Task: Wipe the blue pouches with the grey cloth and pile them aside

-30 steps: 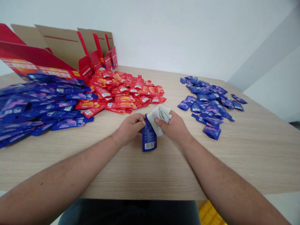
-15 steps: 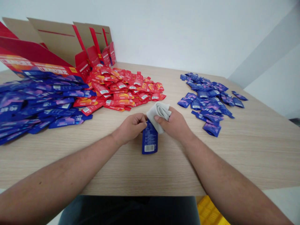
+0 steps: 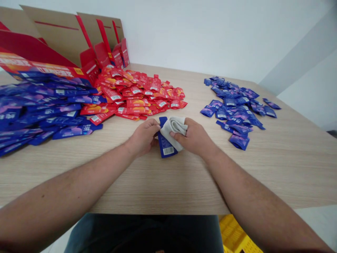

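A blue pouch (image 3: 165, 147) with a white barcode label lies flat near the middle of the wooden table (image 3: 184, 175). My left hand (image 3: 143, 136) pinches its top left corner, fingers closed on it. My right hand (image 3: 193, 137) grips a folded white cloth (image 3: 172, 127) and presses it onto the pouch's upper right part, covering that part. Both forearms reach in from the bottom edge.
A large heap of blue pouches (image 3: 39, 109) fills the left side, with a heap of red pouches (image 3: 139, 95) behind the hands. A smaller pile of blue pouches (image 3: 234, 109) lies at the right. Open red-and-brown cartons (image 3: 60, 42) stand at the back left. Something yellow (image 3: 237, 235) sits below the table edge.
The cloth in my right hand has slid down over the pouch, so less of the pouch shows. The pouch lies a little farther from me. My left hand keeps its pinch.
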Tool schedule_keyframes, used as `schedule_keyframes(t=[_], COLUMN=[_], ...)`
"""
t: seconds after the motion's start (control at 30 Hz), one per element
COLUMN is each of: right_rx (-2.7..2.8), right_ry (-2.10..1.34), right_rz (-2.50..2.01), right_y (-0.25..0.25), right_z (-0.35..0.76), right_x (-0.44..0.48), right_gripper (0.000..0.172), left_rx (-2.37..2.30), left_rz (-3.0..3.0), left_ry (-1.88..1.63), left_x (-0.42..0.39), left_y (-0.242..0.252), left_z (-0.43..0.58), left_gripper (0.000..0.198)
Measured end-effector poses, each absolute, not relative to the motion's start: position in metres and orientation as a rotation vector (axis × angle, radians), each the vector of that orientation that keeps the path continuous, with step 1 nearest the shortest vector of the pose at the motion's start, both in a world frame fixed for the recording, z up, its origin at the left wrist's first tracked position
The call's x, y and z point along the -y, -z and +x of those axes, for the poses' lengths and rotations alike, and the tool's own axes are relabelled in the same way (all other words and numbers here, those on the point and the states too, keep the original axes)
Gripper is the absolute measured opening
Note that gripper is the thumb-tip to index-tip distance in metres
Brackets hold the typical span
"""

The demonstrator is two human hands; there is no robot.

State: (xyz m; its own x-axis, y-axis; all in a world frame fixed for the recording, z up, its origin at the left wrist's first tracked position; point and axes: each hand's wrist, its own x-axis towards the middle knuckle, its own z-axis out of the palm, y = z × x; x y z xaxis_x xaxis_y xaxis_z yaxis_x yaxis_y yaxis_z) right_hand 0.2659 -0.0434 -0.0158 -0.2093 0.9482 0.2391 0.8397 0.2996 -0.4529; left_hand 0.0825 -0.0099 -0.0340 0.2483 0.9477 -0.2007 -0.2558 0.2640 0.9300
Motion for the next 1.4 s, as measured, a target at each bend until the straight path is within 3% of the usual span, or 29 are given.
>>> schedule_keyframes(t=[0.13,0.8,0.97,1.27,1.4], right_rx=[2.370,2.323,2.594,2.184,2.402], right_ry=[-0.409,-0.295,-0.353,-0.090,-0.290], right_rz=[-1.370,-1.440,-1.303,-1.520,-1.378], right_y=[0.018,0.025,0.023,0.007,0.017], right_z=[0.264,0.261,0.258,0.278,0.277], right_x=[0.044,0.045,0.046,0.019,0.034], right_gripper=[0.023,0.024,0.021,0.026,0.022], left_rx=[-0.953,-0.944,-0.945,-0.949,-0.959], left_rz=[0.953,0.893,0.906,0.937,0.927], left_ry=[-1.022,-1.130,-1.146,-1.095,-1.126], left_x=[0.009,-0.001,-0.001,-0.002,-0.002], left_y=[0.035,0.035,0.033,0.034,0.037], left_z=[0.082,0.079,0.078,0.079,0.080], left_gripper=[0.014,0.014,0.018,0.017,0.015])
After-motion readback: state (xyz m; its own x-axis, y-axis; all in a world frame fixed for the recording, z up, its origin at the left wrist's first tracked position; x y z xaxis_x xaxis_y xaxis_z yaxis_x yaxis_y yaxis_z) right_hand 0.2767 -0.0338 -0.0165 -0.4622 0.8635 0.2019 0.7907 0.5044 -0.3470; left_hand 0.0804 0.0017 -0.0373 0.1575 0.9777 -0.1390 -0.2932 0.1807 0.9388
